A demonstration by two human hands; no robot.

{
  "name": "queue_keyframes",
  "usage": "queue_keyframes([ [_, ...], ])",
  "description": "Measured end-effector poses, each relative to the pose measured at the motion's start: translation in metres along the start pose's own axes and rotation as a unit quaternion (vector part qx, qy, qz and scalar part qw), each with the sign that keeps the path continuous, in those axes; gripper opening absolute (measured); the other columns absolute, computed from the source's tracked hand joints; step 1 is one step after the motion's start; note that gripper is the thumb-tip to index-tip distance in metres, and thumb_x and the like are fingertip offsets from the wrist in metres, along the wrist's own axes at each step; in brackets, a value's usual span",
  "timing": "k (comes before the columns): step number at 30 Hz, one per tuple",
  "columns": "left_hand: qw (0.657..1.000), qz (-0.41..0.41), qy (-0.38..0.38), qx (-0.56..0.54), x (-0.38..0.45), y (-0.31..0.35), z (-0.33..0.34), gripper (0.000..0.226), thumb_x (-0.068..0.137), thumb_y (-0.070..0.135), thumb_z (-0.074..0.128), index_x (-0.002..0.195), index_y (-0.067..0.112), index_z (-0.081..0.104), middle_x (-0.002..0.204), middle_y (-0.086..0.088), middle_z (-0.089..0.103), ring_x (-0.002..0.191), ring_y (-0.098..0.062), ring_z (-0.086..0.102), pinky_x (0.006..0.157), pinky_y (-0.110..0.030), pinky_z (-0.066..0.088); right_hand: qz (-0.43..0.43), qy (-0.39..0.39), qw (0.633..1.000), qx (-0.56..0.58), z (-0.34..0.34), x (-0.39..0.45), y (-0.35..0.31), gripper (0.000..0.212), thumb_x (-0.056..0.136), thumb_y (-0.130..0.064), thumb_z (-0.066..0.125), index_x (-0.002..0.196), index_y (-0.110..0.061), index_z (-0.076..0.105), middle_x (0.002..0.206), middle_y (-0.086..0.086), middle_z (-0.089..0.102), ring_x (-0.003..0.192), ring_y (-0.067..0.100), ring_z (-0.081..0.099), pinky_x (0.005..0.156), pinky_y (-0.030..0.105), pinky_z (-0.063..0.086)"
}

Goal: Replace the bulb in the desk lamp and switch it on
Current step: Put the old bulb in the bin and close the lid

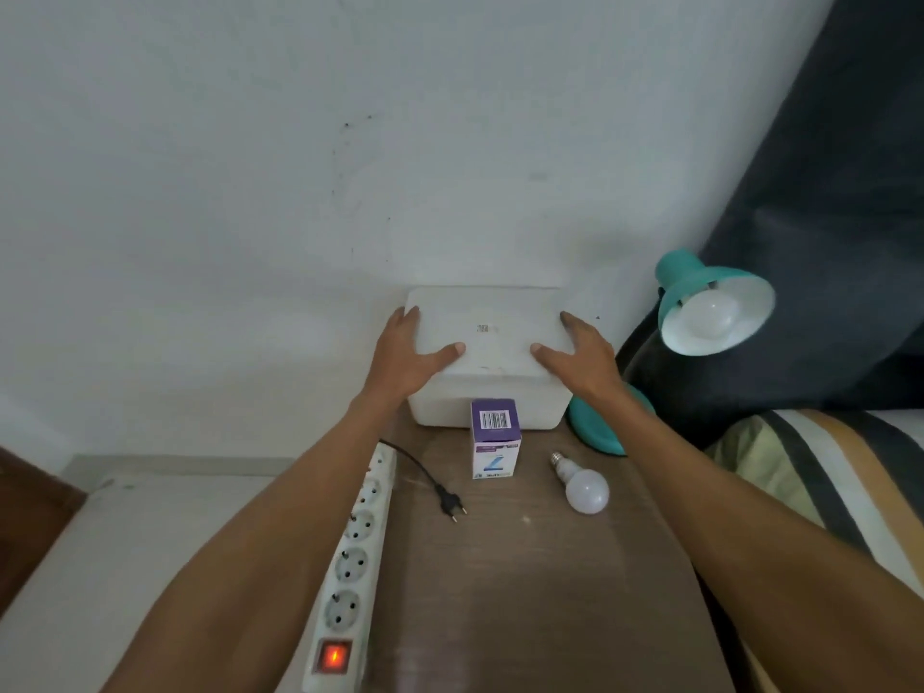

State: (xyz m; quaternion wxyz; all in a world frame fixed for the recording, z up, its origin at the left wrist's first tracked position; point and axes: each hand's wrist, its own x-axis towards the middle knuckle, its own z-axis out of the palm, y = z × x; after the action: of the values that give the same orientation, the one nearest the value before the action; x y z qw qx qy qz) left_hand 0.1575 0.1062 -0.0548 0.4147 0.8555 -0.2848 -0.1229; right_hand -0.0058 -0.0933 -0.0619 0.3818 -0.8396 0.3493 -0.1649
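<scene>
Both hands lie spread on a white lidded box [487, 342] at the centre of the frame. The left hand [410, 355] cups its left edge and the right hand [582, 360] its right edge, thumbs on top of the lid. They grip the box from both sides, though whether they are lifting or only pressing cannot be told.

The teal desk lamp [710, 305] stands at the right of the frame, its shade tilted toward the camera with a bulb [710, 317] seated inside, unlit. A loose bulb [585, 485] lies on the brown tabletop [500, 592] at lower centre right, screw cap pointing up-left, just right of a small purple bulb carton [495, 437] in front of the box. The lamp's black plug [450, 502] lies unplugged beside a white power strip [350, 557] whose red switch glows.

The loose bulb looks light, smooth and round (likely to roll and probably breakable), so it is best taken around the dome with the fingertips, keeping the threaded cap free. The lamp shade should be steadied by its teal neck while turning.
</scene>
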Motion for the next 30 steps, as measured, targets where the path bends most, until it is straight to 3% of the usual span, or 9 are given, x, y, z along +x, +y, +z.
queue_keyframes([
  [10,0.998,-0.028,0.007,-0.054,0.001,0.001,-0.002,0.111,0.076,0.051,0.086,0.160,0.010,0.026,0.166,-0.004,0.029,0.151,-0.021,0.029,0.121,-0.031,0.024,0.013,0.019,0.998,0.056,0.005,0.002,-0.002,0.081,0.086,-0.040,0.073,0.153,-0.016,0.035,0.157,0.005,0.037,0.144,0.024,0.034,0.117,0.037,0.027],
  [15,0.998,-0.022,-0.006,-0.053,0.002,0.001,-0.004,0.103,0.079,0.049,0.084,0.159,0.012,0.031,0.163,-0.002,0.033,0.148,-0.020,0.033,0.108,-0.021,0.025,0.023,0.018,0.998,0.057,0.006,0.004,-0.005,0.081,0.086,-0.039,0.073,0.153,-0.018,0.034,0.158,0.007,0.034,0.144,0.025,0.032,0.118,0.040,0.026],
  [25,0.998,-0.016,0.017,-0.060,0.002,0.009,-0.006,0.099,0.077,0.042,0.088,0.155,0.007,0.038,0.159,-0.004,0.038,0.143,-0.021,0.039,0.104,-0.019,0.029,0.037,0.011,0.999,0.025,0.000,0.006,-0.016,0.082,0.087,-0.040,0.071,0.155,-0.018,0.030,0.163,0.010,0.023,0.149,0.027,0.023,0.118,0.037,0.019],
  [30,0.997,0.006,0.033,-0.067,-0.002,0.022,-0.015,0.094,0.078,0.036,0.089,0.153,0.004,0.041,0.155,-0.004,0.043,0.129,-0.008,0.040,0.102,-0.016,0.029,0.025,0.023,0.999,0.029,-0.009,0.005,-0.027,0.083,0.086,-0.041,0.071,0.156,-0.020,0.030,0.163,0.011,0.023,0.148,0.028,0.025,0.118,0.039,0.023],
])
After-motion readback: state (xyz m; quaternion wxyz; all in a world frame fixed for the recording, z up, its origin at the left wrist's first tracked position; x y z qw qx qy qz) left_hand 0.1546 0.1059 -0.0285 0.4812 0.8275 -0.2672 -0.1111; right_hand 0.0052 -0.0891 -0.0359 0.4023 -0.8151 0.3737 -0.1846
